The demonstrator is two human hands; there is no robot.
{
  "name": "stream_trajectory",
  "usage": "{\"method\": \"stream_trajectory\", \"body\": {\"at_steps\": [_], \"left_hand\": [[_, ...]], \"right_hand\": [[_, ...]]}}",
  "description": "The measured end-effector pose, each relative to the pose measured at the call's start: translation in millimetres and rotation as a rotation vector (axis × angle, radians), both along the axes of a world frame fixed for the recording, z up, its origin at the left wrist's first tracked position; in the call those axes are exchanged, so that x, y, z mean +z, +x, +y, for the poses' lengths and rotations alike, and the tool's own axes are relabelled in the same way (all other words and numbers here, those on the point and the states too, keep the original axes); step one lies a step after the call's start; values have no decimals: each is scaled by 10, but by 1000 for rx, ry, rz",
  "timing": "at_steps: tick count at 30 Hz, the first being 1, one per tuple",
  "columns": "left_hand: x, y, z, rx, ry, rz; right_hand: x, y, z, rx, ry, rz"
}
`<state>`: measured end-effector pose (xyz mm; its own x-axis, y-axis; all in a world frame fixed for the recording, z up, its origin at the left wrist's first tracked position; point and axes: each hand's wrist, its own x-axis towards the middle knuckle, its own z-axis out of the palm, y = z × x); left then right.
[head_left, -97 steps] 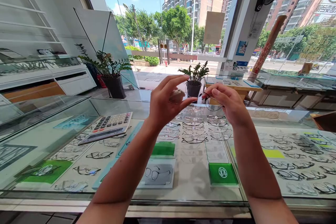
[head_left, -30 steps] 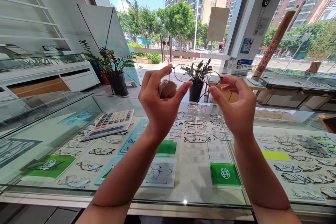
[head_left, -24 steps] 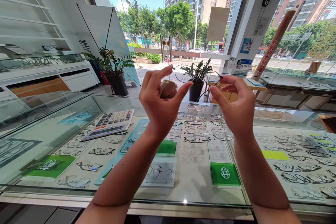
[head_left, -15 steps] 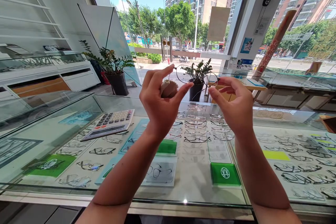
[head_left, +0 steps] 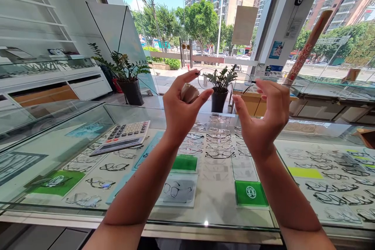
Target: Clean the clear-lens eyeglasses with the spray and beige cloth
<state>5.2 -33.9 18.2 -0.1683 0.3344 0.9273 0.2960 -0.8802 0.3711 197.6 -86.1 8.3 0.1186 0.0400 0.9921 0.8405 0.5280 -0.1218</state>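
A pair of thin-rimmed eyeglasses (head_left: 199, 80) is held up between my two hands above the glass counter, with the lenses facing the window. At its left end, the index fingertip of my left hand (head_left: 180, 105) touches the hinge, with the thumb below. A crumpled grey-brown cloth (head_left: 190, 93) is tucked in that same hand's curled fingers. My right hand (head_left: 265, 119) has its index fingertip at the frame's right end. Its thumb sits lower, apart from the index finger, near a dark temple arm. The clear lenses are hard to make out against the plant behind.
Below is a glass display case (head_left: 216, 218) holding rows of spectacle frames (head_left: 219, 154). A calculator (head_left: 123, 136) lies on its top at left. Green logo cards (head_left: 251, 193) are inside. Potted plants (head_left: 131, 91) and a glass door stand beyond; more counters are at both sides.
The eyeglasses have risen slightly and turned a little more level. My right hand has shifted right, its thumb and index finger wider apart. My left hand has moved slightly right.
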Motion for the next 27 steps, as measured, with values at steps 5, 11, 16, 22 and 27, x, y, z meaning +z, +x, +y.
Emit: {"method": "stream_trajectory", "body": {"at_steps": [5, 11, 16, 22, 27], "left_hand": [[-24, 35, 29, -40, -13, -5], [-50, 69, 41, -54, -20, -21], [-85, 117, 33, -8, 57, -60], [-94, 145, 3, 41, 70, -84], [-86, 149, -44, 97, 54, -94]], "right_hand": [[9, -25, -13, -10, 88, -38], [35, -32, 2, -27, 150, -77], [20, -28, 31, 17, 143, -64], [8, -13, 65, -8, 95, -43], [2, 29, 72, 38, -14, 2]]}}
